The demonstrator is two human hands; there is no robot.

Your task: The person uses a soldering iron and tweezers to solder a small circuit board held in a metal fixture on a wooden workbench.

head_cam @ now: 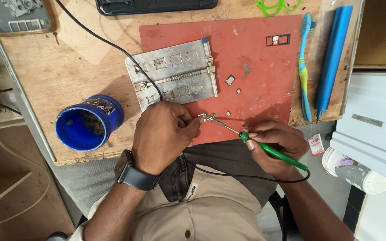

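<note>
**Soldering iron tip at small board, both hands engaged**

Wooden surface carries a red rectangular work mat. On the mat's left part lies a grey metal board-holder plate; a blue round plastic tub stands left of it, off the mat. Left hand, grip closed, pinches a small green circuit board piece at the mat's near edge. Right hand, grip closed around a green-handled soldering iron, holds its tip at the piece. A tiny silver square chip lies on the mat beyond.
</note>
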